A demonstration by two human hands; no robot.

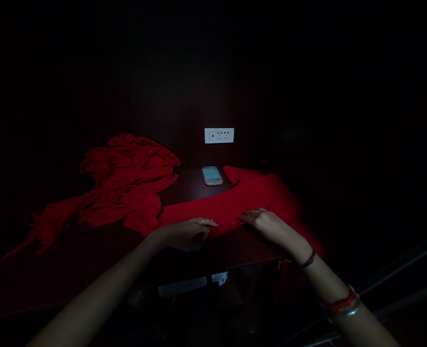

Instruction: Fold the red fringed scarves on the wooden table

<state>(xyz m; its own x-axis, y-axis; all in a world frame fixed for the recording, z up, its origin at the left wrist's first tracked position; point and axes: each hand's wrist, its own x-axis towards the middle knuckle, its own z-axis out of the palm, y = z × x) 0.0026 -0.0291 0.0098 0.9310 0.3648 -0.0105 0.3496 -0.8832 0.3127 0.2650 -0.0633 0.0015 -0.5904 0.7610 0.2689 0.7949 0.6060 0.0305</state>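
Observation:
A long red fringed cloth, like a scarf [213,209], lies across the dark tabletop, bunched in folds at the left and spread flatter in the middle. My left hand [186,234], with a ring on one finger, rests at its near edge. The index finger is stretched out over the cloth, and a gap shows between finger and thumb. To the right, my right hand [266,224] lies palm down on the same edge, fingers extended. Its fingertips touch the fabric. At the right the red cloth hangs over the table's front edge, blurred and dim.
Behind the cloth lies a phone-like flat object [212,176] with a pixelated surface. A white socket panel [219,135] is set in the dark wall above it. The tabletop [184,189] ends in a front edge, with dim pale items [182,287] beneath. Surroundings are very dark.

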